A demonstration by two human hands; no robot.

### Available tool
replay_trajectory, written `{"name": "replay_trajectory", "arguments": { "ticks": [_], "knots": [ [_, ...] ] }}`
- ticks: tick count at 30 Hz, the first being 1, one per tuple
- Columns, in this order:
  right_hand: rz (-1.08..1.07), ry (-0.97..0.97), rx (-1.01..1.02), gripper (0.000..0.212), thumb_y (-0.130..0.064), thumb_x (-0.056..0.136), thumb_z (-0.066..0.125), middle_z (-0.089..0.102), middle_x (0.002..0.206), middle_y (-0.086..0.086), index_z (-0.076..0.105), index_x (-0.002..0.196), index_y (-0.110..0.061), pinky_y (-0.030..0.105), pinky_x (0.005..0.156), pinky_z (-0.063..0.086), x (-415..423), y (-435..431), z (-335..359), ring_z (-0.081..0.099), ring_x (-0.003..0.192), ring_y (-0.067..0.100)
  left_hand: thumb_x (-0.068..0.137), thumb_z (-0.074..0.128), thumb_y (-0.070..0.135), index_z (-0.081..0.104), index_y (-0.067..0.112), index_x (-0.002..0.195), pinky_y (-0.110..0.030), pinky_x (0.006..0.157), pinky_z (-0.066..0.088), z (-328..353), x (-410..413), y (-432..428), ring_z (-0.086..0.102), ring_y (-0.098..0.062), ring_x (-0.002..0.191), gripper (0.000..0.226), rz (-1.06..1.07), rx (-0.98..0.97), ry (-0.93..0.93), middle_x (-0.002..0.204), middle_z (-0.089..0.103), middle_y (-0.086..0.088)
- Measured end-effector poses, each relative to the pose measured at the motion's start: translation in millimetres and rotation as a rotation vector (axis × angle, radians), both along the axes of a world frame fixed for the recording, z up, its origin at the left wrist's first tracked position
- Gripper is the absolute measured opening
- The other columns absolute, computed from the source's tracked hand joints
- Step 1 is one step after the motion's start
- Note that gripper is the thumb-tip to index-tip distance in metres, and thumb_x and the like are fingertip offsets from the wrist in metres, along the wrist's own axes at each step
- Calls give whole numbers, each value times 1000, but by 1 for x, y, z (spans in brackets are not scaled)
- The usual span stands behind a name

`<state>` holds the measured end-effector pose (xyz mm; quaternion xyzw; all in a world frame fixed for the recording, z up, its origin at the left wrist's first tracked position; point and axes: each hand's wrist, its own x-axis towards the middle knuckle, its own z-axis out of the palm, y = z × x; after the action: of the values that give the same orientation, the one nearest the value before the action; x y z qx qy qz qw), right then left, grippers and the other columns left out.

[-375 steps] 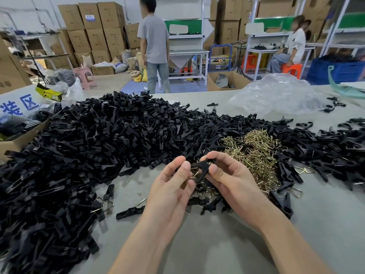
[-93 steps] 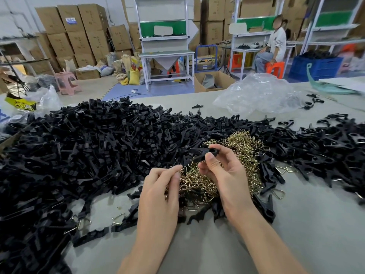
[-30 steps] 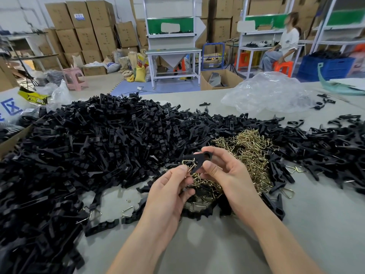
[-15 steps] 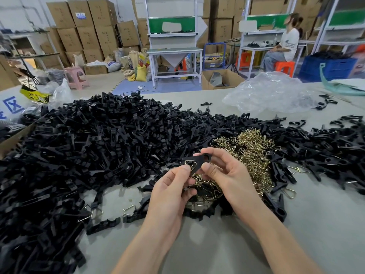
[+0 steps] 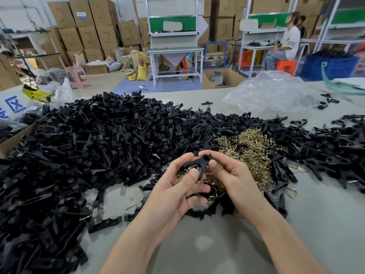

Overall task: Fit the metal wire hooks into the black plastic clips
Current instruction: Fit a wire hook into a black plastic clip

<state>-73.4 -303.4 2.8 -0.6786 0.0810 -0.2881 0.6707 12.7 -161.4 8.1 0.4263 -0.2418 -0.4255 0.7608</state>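
Note:
Both hands meet over the table and hold one black plastic clip between them. My left hand pinches its lower end with thumb and fingers, and a brass wire hook shows at that end. My right hand grips the clip's upper end, where a round hole is visible. Just behind the hands lies a heap of brass wire hooks. A huge pile of black clips covers the left and far side of the grey table.
More black clips spread to the right, some with hooks fitted. A crumpled clear plastic bag lies at the back right. A cardboard box edge sits far left. A person sits on an orange stool in the background.
The hands have drawn closer together on the clip. My left thumb now covers the hook end that showed half a second ago.

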Motion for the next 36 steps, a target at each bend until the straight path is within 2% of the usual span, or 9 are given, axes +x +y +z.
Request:
{"name": "replay_trajectory", "arguments": {
  "ticks": [4, 8, 12, 14, 17, 22, 31, 34, 36],
  "knots": [
    [-3, 11, -16, 39, -6, 102, 54, 78, 104, -3, 79, 105, -36, 17, 85, 53, -3, 1, 3, 73, 101, 10, 96, 62, 24, 61, 26, 135, -32, 67, 59, 3, -2, 3, 69, -22, 83, 39, -138, -42, 15, 103, 68, -14],
    [8, 15, -1, 36, -6, 100, 56, 79, 103, -1, 79, 106, -33, 16, 83, 54, -3, 2, 5, 74, 98, 11, 100, 53, 23, 63, 25, 134, -30, 66, 58, 3, -3, 3, 67, -18, 79, 35, -137, -90, 140, 99, 68, -12],
    [-19, 37, -12, 38, -8, 99, 60, 79, 103, 2, 79, 104, -40, 27, 89, 57, -2, 0, 2, 73, 99, 26, 92, 64, 20, 67, 20, 128, -32, 69, 58, -1, -2, 3, 65, -16, 73, 37, -154, -127, 210, 91, 66, -10],
    [-20, 52, -8, 38, -9, 98, 61, 79, 101, 4, 80, 102, -42, 27, 89, 56, -3, -1, 1, 74, 95, 24, 85, 69, 19, 70, 19, 123, -31, 71, 59, -3, -1, 3, 64, -15, 72, 38, -153, -132, 217, 88, 66, -9],
    [15, 51, 18, 33, -6, 97, 61, 79, 101, 3, 81, 104, -31, 19, 85, 54, -5, -1, 2, 74, 96, 15, 79, 73, 17, 73, 19, 118, -30, 70, 59, -5, 1, 3, 64, -15, 70, 39, -144, -115, 211, 85, 66, -10],
    [37, 78, 49, 25, -2, 95, 61, 79, 101, 4, 77, 110, -15, 17, 84, 54, -8, -3, 3, 74, 92, 12, 77, 75, 17, 76, 21, 111, -29, 68, 59, -8, 2, 2, 65, -14, 67, 35, -139, -86, 192, 81, 67, -9],
    [53, 96, 66, 23, -7, 90, 65, 79, 98, 2, 76, 110, -8, 14, 80, 54, -9, -6, 3, 74, 89, 8, 77, 74, 15, 79, 23, 102, -29, 64, 59, -8, 0, 3, 64, -13, 62, 27, -153, -78, 240, 78, 67, -9],
    [55, 97, 57, 30, -17, 83, 67, 79, 98, 2, 76, 111, -8, 14, 82, 53, -9, -6, 3, 74, 91, 9, 87, 66, 8, 79, 22, 100, -29, 62, 58, -7, -1, 3, 63, -14, 61, 23, -145, -59, 257, 77, 66, -10],
    [47, 100, 60, 28, -16, 84, 67, 79, 97, 2, 77, 110, -10, 14, 82, 53, -9, -6, 2, 74, 91, 9, 87, 61, 8, 80, 23, 97, -29, 61, 58, -7, -1, 3, 63, -14, 59, 27, -129, -36, 263, 76, 66, -10]
  ]
}}
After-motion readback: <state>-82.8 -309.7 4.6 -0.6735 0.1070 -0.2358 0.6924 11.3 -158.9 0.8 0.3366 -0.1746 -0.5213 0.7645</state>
